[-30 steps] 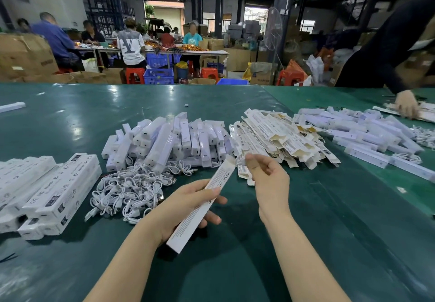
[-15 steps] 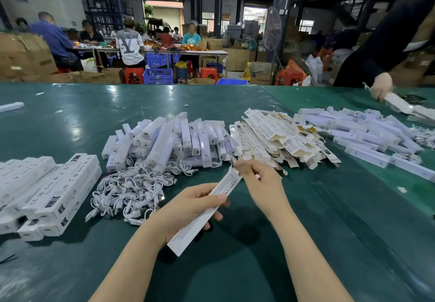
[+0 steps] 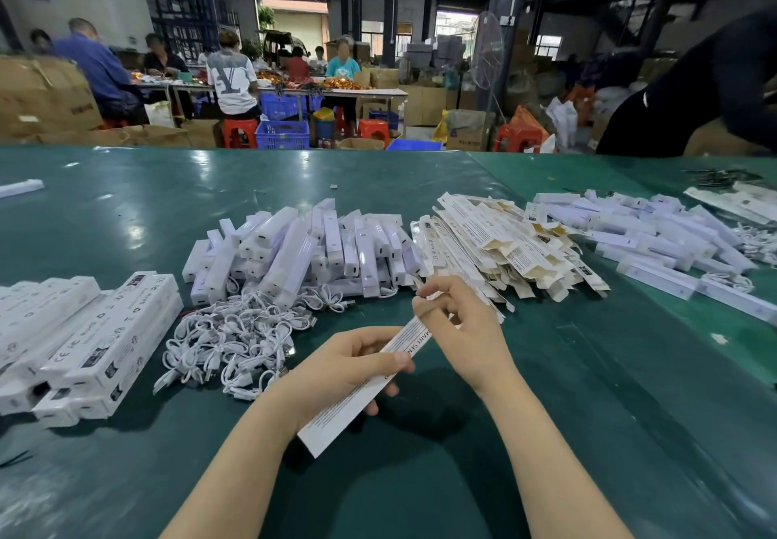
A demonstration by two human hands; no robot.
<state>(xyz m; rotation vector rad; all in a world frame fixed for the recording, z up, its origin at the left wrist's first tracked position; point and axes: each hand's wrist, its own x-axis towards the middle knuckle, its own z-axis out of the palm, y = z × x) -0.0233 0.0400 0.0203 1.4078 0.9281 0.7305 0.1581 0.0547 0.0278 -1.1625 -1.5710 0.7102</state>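
Here, left hand (image 3: 336,366) grips box (image 3: 336,421) mid-length — right hand (image 3: 466,328) pinches far flap; cable heap (image 3: 235,336), flat cartons (image 3: 504,248) close beyond.

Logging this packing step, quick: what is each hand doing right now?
Left hand: closed around the middle of the long white carton.
Right hand: pinching the flap at the carton's far end.

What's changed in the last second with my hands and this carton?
The right hand has shifted slightly left, its fingers now curled over the top end of the carton. The other person's hand at the far right has lifted away, out of view. The left hand still grips its middle; the cable heap and flat-carton pile lie unchanged.
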